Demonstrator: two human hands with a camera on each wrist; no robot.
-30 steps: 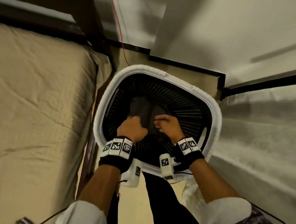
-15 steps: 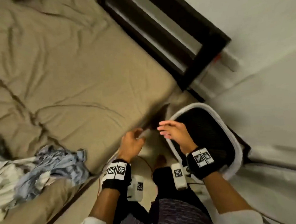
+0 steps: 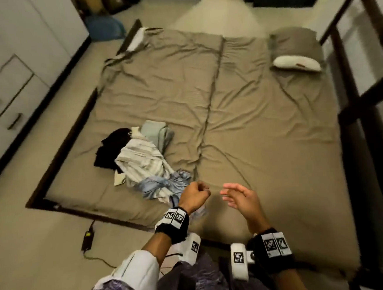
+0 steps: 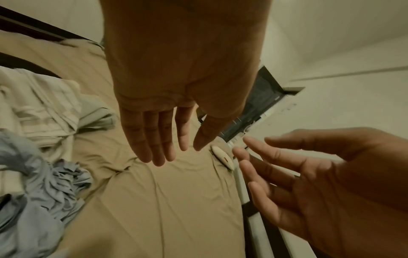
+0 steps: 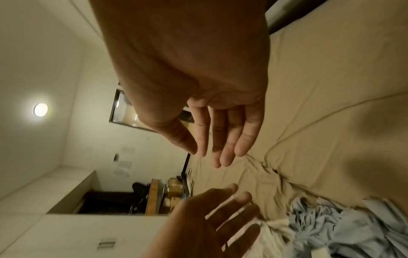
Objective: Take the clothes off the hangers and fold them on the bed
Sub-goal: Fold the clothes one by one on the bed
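Blue crumpled shirt (image 3: pixel 164 185) lies just beside the left hand (image 3: pixel 195 195) — both grips, right hand (image 3: pixel 240 198) included, apart, empty.

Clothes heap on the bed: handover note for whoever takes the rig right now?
Left hand: open, empty, over the near edge of the bed, beside the heap.
Right hand: open, empty, over bare sheet.
Clothes heap: crumpled on the bed's left half, made up of a black garment, a striped white garment, a grey-green garment and a light blue garment nearest the hands.
Done: no hanger shows in the heap.
Left: nothing is folded; the light blue garment is probably the easiest start.
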